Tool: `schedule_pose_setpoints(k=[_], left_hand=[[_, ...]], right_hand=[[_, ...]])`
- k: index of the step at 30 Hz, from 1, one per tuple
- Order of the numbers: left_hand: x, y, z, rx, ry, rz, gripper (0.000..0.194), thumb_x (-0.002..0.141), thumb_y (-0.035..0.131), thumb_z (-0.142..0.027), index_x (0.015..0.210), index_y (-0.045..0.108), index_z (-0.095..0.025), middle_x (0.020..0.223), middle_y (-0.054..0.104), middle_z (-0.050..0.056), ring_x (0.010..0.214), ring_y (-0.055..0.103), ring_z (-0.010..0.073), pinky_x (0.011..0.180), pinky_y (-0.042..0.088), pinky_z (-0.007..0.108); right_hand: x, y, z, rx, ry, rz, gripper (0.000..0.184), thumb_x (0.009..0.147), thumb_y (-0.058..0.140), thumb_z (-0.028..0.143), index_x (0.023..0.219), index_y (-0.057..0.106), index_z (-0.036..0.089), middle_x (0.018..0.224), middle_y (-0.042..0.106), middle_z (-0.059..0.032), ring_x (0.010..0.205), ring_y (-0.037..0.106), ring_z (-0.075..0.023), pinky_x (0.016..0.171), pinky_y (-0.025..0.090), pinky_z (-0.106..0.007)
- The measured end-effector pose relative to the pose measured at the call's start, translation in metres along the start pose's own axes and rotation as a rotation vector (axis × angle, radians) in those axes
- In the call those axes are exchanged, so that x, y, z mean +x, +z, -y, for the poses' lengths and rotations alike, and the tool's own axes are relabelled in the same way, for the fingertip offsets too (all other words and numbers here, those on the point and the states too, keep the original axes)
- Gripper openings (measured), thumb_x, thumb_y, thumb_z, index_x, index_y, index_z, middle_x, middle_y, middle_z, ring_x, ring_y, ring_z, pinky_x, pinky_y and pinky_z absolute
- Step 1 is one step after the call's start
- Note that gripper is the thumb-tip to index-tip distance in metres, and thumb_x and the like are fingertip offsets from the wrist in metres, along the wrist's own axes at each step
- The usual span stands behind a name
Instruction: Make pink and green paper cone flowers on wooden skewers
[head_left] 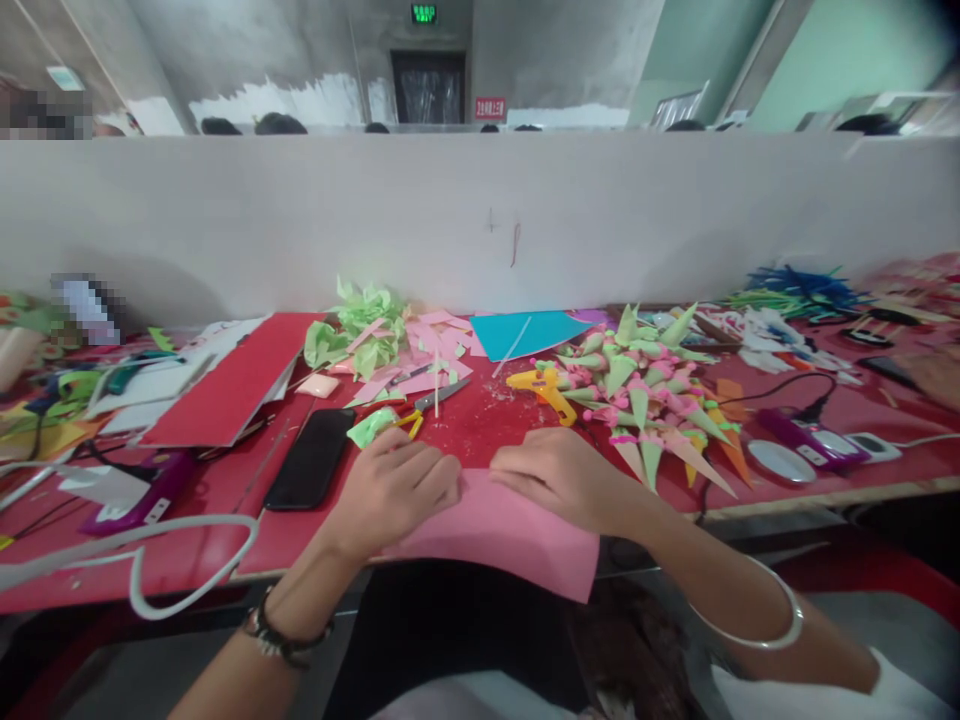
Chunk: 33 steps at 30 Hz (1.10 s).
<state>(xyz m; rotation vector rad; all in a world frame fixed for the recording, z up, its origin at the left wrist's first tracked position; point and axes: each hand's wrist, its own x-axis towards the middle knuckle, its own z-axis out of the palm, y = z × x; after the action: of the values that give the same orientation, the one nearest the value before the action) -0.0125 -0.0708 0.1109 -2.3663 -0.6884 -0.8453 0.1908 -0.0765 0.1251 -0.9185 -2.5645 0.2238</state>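
A sheet of pink paper lies at the front edge of the red table, its near part hanging over and curving down. My left hand is closed on the sheet's upper left, fingers curled. Close beside it, my right hand grips the top edge with fingers bent and pressed together. Both thumbs are largely hidden. Just beyond my hands are scissors with yellow and red handles and a yellow glue gun. A black phone lies left of my left hand.
Green and pink paper cones are heaped on the right. Behind lie crumpled green paper, pink scraps and a blue sheet. Purple power strips sit at both sides. A white partition stands behind the table.
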Motion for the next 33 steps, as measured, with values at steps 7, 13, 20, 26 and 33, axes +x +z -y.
schedule_pose_setpoints(k=[7, 13, 20, 26, 33], left_hand=[[-0.028, -0.005, 0.033, -0.12, -0.175, 0.014, 0.017, 0.071, 0.045, -0.009, 0.06, 0.052, -0.019, 0.047, 0.053, -0.006, 0.043, 0.042, 0.0064, 0.056, 0.037, 0.021], [-0.032, -0.015, 0.036, -0.479, -0.716, 0.002, 0.016, 0.079, 0.038, -0.021, 0.076, 0.053, -0.016, 0.067, 0.059, 0.001, 0.058, 0.051, 0.0105, 0.053, 0.039, 0.02], [-0.02, -0.007, 0.007, -0.538, -0.372, 0.398, 0.03, 0.085, 0.039, -0.026, 0.065, 0.058, -0.016, 0.051, 0.055, -0.002, 0.048, 0.047, 0.0089, 0.053, 0.036, 0.021], [-0.014, -0.013, -0.008, -0.436, -0.386, 0.276, 0.033, 0.086, 0.036, -0.023, 0.064, 0.059, -0.016, 0.047, 0.053, 0.0, 0.044, 0.044, 0.0104, 0.049, 0.035, 0.022], [-0.031, -0.027, 0.021, -0.414, -0.615, 0.301, 0.037, 0.084, 0.034, -0.028, 0.063, 0.062, -0.017, 0.049, 0.055, -0.001, 0.049, 0.052, 0.0106, 0.049, 0.039, 0.019]], right_hand=[[-0.025, -0.017, -0.014, 0.231, 0.162, 0.027, 0.033, 0.088, 0.036, 0.03, 0.06, 0.047, 0.016, 0.055, 0.044, 0.0038, 0.052, 0.038, -0.0063, 0.051, 0.027, -0.018], [-0.029, -0.02, -0.021, 0.246, 0.154, 0.082, 0.032, 0.087, 0.037, 0.031, 0.062, 0.051, 0.016, 0.056, 0.048, 0.003, 0.052, 0.04, -0.0069, 0.053, 0.028, -0.019], [-0.006, 0.002, -0.01, 0.056, 0.06, 0.003, 0.023, 0.083, 0.042, 0.022, 0.066, 0.056, 0.017, 0.062, 0.057, 0.0003, 0.058, 0.045, -0.0092, 0.059, 0.028, -0.023], [0.014, 0.032, 0.01, -0.026, 0.048, -0.307, 0.018, 0.067, 0.045, 0.013, 0.05, 0.044, 0.017, 0.044, 0.043, 0.0047, 0.047, 0.03, -0.0074, 0.052, 0.023, -0.022], [-0.008, 0.025, -0.008, -0.077, 0.066, -0.355, 0.012, 0.06, 0.044, 0.009, 0.051, 0.045, 0.017, 0.044, 0.042, 0.0061, 0.045, 0.031, -0.0061, 0.049, 0.022, -0.02]])
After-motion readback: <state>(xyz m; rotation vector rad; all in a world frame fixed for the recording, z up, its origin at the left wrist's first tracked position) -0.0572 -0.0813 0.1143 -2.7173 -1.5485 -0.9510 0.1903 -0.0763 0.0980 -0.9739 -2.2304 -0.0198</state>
